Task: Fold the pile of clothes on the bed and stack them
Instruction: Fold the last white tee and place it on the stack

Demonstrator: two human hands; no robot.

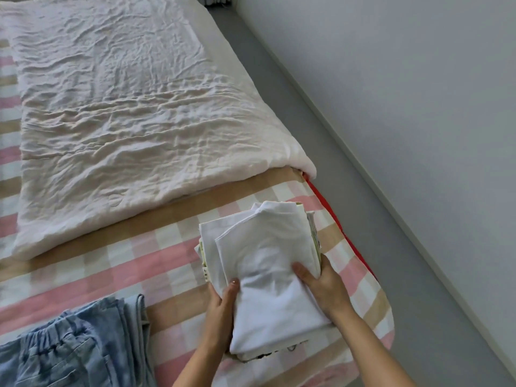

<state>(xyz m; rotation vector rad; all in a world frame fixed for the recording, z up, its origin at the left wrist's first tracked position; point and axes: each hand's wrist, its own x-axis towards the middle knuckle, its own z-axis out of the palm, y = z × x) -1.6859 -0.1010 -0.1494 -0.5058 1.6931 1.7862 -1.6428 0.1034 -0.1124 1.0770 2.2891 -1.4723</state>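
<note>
You have the stack of white clothes [268, 261] between your two hands, near the right edge of the bed [134, 263]. Your left hand [223, 305] grips the left side of the stack. Your right hand [321, 286] grips the right side. Each thumb lies on top and the other fingers curl under, so you squeeze the stack from both sides. I cannot tell if the stack rests on the bed or if you have lifted it a little.

The clothes look soft and light. They are floppy, so the far end may droop, because you only hold the near end. The top pieces may also slide off, since the edges do not line up and some green and white layers peek out at the sides. It may help to hold it nearer the middle, with your fingers flat under the bottom piece, and keep it level.

The blue jeans [78, 350] lie on the bed to your left, well apart from the stack. They look thicker and heavier. A big white quilt [125, 107] lies further up the bed.
</note>
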